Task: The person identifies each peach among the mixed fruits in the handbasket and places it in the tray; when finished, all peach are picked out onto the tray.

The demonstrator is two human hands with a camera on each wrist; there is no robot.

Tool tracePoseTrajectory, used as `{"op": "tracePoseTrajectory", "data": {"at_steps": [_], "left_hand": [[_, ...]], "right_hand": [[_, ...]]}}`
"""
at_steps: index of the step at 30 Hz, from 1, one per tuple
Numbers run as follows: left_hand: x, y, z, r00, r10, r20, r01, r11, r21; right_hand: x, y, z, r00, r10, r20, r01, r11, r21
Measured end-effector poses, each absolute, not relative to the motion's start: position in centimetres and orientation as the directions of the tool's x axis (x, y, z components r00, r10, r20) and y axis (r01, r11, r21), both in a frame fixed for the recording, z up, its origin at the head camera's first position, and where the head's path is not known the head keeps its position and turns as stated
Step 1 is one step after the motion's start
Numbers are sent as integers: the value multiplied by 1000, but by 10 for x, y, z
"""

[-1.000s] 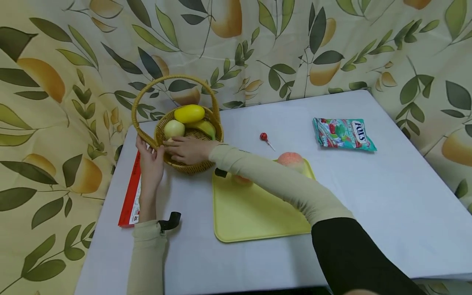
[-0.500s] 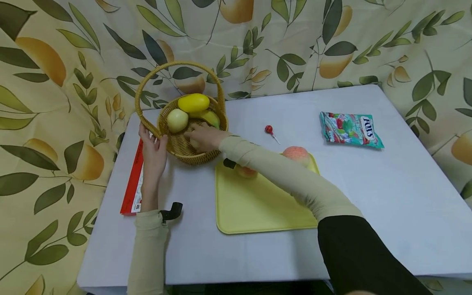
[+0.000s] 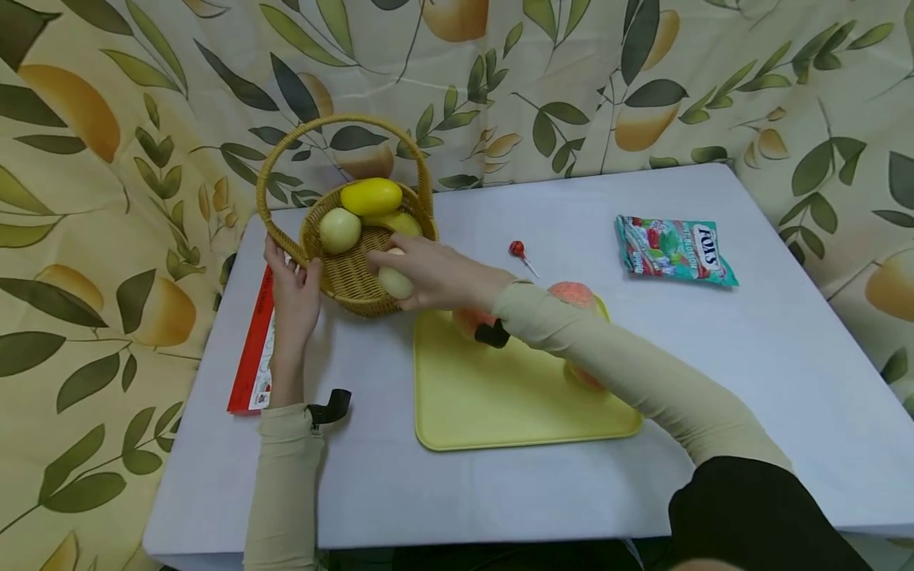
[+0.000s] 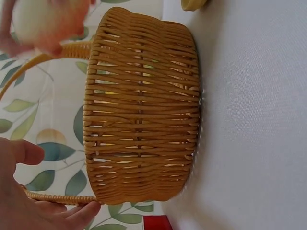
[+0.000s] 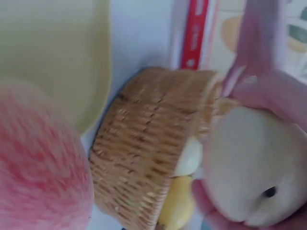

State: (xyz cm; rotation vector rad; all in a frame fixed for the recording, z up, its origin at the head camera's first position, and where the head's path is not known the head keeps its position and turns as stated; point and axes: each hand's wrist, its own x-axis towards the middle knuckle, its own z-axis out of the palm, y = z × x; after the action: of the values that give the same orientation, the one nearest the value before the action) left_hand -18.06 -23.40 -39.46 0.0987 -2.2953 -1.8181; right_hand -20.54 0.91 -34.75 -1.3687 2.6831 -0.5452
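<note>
Cream fabric printed with orange fruit and green leaves hangs behind and to the left of your white cloth-covered worktop. Far on the left side stands the round tan wicker basket with a tall arched handle, upright. Your left hand is at the left foot of that handle, fingers lying behind it and thumb standing apart, so this grip is loose, touching rather than clasping. Your right hand has its grip closed round a pale cream round fruit with a faint red blush, and you hold it above the near right part of the rim.

Inside the basket you have a pale green-yellow round fruit at the left, a bright yellow oblong fruit at the far side, and a yellow curved fruit just nearer. Right of the basket lies a yellow rectangular tray bearing pinkish-red peaches, partly hidden by your beige right sleeve. Beyond the tray lies a red lollipop on a white stick; farther right, a teal candy bag marked FOX'S. A flat red-and-white box lies by your left forearm.
</note>
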Motion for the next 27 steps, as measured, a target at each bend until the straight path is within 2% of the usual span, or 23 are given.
{"op": "tracePoseTrajectory", "data": {"at_steps": [5,8,17,22,27], "left_hand": [[-172,-227,-380,-975,-187,117,73,228,971],[-170,-226,-378,-976,-186,112,69,226,972],[-172,-227,-382,-977,-181,112,69,227,971],[-174,-228,-384,-976,-186,113,69,226,972],[-178,-231,-391,-975,-187,124,79,231,970]], "right_hand": [[-177,32,-344,-555,-830,49,-796,513,-321],[-162,46,-344,-568,-822,27,-775,524,-353],[-124,92,-353,-687,-726,44,-649,584,-488],[-111,106,-361,-686,-725,65,-666,589,-458],[-103,108,-374,-660,-751,25,-683,585,-437]]}}
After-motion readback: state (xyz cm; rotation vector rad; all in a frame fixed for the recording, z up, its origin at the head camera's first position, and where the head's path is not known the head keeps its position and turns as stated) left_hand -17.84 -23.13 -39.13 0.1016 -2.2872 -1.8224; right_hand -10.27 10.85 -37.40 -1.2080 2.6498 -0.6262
